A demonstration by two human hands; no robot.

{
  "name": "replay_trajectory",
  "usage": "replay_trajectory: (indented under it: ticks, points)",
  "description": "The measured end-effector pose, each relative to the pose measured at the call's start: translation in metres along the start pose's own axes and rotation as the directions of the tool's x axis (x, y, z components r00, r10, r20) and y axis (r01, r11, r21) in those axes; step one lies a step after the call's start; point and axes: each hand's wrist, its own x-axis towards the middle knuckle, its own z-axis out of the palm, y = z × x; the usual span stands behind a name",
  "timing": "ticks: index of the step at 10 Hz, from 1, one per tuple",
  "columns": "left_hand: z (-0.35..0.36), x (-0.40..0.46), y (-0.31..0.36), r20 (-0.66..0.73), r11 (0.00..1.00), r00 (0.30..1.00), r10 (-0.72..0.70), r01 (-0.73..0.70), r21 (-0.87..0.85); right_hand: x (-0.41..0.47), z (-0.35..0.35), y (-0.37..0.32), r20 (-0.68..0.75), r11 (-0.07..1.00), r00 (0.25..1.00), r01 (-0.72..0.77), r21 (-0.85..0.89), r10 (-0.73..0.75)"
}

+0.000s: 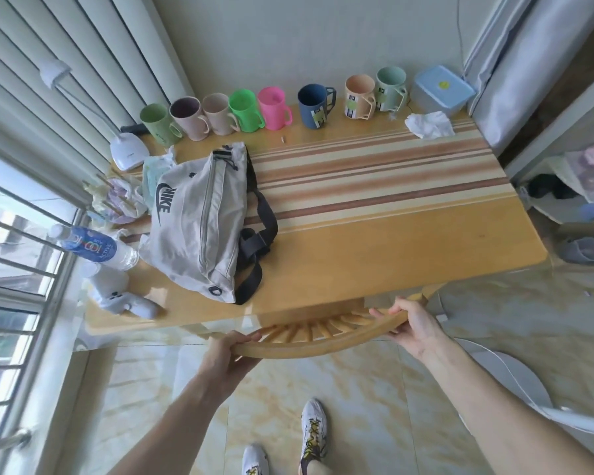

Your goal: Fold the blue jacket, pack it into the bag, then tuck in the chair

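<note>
A wooden chair (309, 347) stands under the near edge of the table (391, 241); only its curved top rail and spindles show. My left hand (232, 354) grips the left end of the rail. At the right end, my right hand (414, 325) holds the rail too. A bulging light grey bag (192, 221) with black straps and its zip closed lies on the left part of the table. The blue jacket is not visible.
Several coloured mugs (275, 108) line the table's far edge beside a pale blue lidded box (441, 90) and crumpled tissue (429, 125). A lamp (129, 150), a water bottle (93, 246) and a white game controller (124, 301) sit at the left. My shoes (314, 430) stand on tiled floor.
</note>
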Motion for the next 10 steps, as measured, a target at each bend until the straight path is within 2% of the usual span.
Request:
replay_trajectory:
  ticks: [1,2,3,4,5,6,7,8,9,10]
  points:
    - [-0.001,0.004,0.001,-0.116,1.0,0.993,0.019,-0.017,0.013,-0.008,0.007,0.002,-0.113,0.995,0.994,0.0,-0.096,-0.011]
    - [0.001,0.004,0.001,-0.213,0.998,0.976,0.047,-0.036,0.058,-0.016,0.012,0.006,-0.209,0.974,0.972,0.061,-0.219,-0.108]
    - [0.001,-0.005,0.002,-0.299,0.937,0.936,0.188,-0.079,0.341,-0.021,0.006,0.018,-0.198,0.629,0.847,0.19,-0.754,-0.493]
    - [-0.002,-0.027,-0.004,-0.109,0.497,0.805,0.583,-0.247,0.832,-0.036,0.0,0.04,0.195,-0.019,0.659,0.264,-0.964,-0.726]
    - [-0.005,-0.046,-0.019,0.186,0.054,0.739,0.648,-0.288,0.956,-0.041,-0.01,0.058,0.311,-0.232,0.698,0.209,-0.95,-0.645]
    - [-0.012,-0.053,-0.03,0.252,-0.084,0.748,0.615,-0.255,0.963,-0.038,-0.018,0.066,0.34,-0.257,0.71,0.227,-0.94,-0.617]
    - [-0.015,-0.059,-0.031,0.297,-0.149,0.757,0.582,-0.259,0.954,-0.039,-0.014,0.068,0.372,-0.261,0.663,0.266,-0.928,-0.65]
    - [-0.022,-0.069,-0.028,0.348,-0.211,0.763,0.545,-0.277,0.937,-0.057,-0.009,0.074,0.375,-0.247,0.666,0.283,-0.927,-0.645]
    - [-0.037,-0.084,-0.032,0.424,-0.253,0.728,0.538,-0.34,0.906,-0.083,-0.014,0.105,0.455,-0.269,0.614,0.375,-0.887,-0.645]
    - [-0.061,-0.104,-0.045,0.462,-0.299,0.71,0.532,-0.353,0.887,-0.115,-0.025,0.152,0.491,-0.301,0.631,0.391,-0.87,-0.6]
